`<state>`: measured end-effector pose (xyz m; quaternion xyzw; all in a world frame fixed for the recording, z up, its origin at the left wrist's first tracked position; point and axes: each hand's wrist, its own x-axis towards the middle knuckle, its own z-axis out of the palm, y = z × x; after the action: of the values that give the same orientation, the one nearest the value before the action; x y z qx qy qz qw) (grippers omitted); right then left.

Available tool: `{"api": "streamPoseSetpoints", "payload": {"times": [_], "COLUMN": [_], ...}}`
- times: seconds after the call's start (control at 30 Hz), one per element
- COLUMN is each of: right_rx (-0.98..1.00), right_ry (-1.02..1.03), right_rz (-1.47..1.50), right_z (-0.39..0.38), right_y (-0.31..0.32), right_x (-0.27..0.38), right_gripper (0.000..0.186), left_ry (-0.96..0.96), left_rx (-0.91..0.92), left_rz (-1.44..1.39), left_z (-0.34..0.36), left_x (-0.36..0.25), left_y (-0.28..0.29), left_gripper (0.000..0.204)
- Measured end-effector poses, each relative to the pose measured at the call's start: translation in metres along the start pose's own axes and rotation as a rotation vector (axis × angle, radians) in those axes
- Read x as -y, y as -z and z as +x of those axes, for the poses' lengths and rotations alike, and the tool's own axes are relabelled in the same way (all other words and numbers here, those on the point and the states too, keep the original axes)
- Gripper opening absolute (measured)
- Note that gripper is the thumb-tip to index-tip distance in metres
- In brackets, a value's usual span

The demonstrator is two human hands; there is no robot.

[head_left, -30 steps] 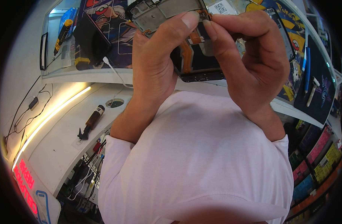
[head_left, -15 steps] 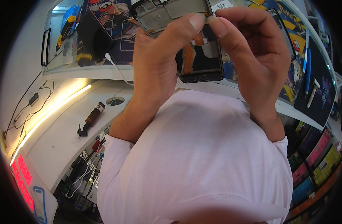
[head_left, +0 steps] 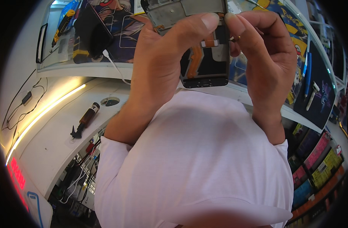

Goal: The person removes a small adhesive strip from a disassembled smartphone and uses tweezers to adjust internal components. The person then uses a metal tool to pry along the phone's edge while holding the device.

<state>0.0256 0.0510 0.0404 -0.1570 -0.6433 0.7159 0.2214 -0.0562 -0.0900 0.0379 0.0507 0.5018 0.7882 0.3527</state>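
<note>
My left hand (head_left: 157, 60) is closed round an opened-up phone, its thumb pressed on the inner side near the right edge. The phone's black screen part (head_left: 208, 72) hangs lowest, with an orange ribbon cable (head_left: 195, 60) across its back. Above it, at the top of the view, is the grey metal phone frame (head_left: 193, 9). My right hand (head_left: 269, 49) is at the phone's right edge, thumb and fingers pinched together next to my left thumb. A tiny dark and gold bit (head_left: 235, 38) shows between its fingers; I cannot tell what it is.
A dark phone (head_left: 93, 32) and a white charging cable (head_left: 115, 66) lie on the glass-topped counter at left. Further left is a yellow-black cutter knife (head_left: 63, 28). A brown bottle with a black nozzle (head_left: 86, 119) lies on the lower shelf. Blue pen (head_left: 308, 74) and white tool (head_left: 313, 95) lie right.
The phone and both hands have shifted slightly right and down in view. The right fingers are a little apart from the edge, with the tiny gold bit now showing. The grip is otherwise the same.
</note>
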Motion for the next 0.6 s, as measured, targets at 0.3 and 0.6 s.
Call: {"api": "streamPoseSetpoints", "payload": {"times": [0.3, 0.6], "right_rx": [0.004, 0.036], "right_ry": [0.062, 0.130], "right_rz": [-0.090, -0.096], "right_z": [0.003, 0.006], "right_y": [-0.003, -0.001], "right_x": [0.000, -0.002], "right_gripper": [0.015, 0.013], "left_ry": [-0.033, -0.018], "left_rx": [0.060, 0.069], "left_rz": [0.017, 0.000], "left_z": [0.005, 0.008], "left_x": [0.003, 0.002], "left_y": [0.014, 0.013], "left_gripper": [0.035, 0.034]}}
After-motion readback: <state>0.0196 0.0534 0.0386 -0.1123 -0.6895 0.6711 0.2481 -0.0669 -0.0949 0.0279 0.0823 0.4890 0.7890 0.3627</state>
